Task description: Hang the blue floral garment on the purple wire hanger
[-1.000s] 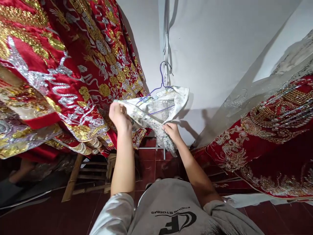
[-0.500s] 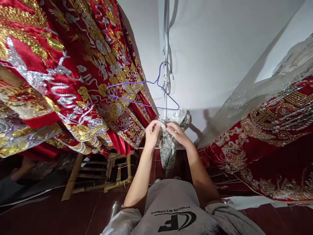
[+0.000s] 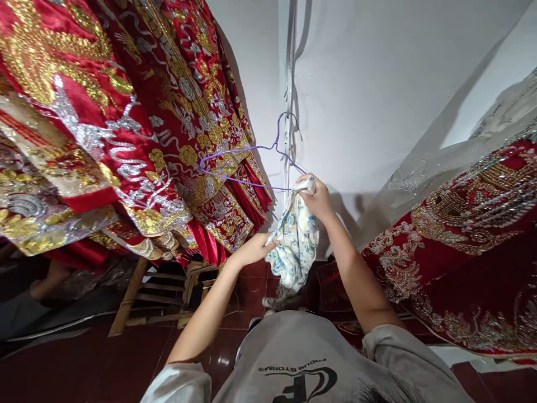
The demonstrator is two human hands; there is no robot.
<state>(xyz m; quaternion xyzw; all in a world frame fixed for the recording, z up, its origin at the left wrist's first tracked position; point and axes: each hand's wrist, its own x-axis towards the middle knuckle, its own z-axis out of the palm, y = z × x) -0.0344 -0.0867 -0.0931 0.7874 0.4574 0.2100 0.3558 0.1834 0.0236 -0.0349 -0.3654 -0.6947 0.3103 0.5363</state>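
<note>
A white garment with a blue floral print (image 3: pixel 296 243) hangs bunched in front of me. My right hand (image 3: pixel 318 197) is closed round its top end, right beside the lower right corner of a purple wire hanger (image 3: pixel 251 168). The hanger hangs by its hook from a white cable (image 3: pixel 289 84) running down the wall. My left hand (image 3: pixel 257 248) pinches the garment's left edge lower down, fingers closed on the cloth.
Red robes with gold and silver embroidery (image 3: pixel 117 129) hang close on the left. More red beaded cloth under clear plastic (image 3: pixel 461 235) hangs on the right. A wooden stool (image 3: pixel 168 291) stands on the dark red tiled floor (image 3: pixel 84 369). A white wall (image 3: pixel 377 84) is ahead.
The garment has come off the hanger, which now hangs bare. My right hand has lifted the garment's top up to the hanger's corner while my left hand dropped to its edge.
</note>
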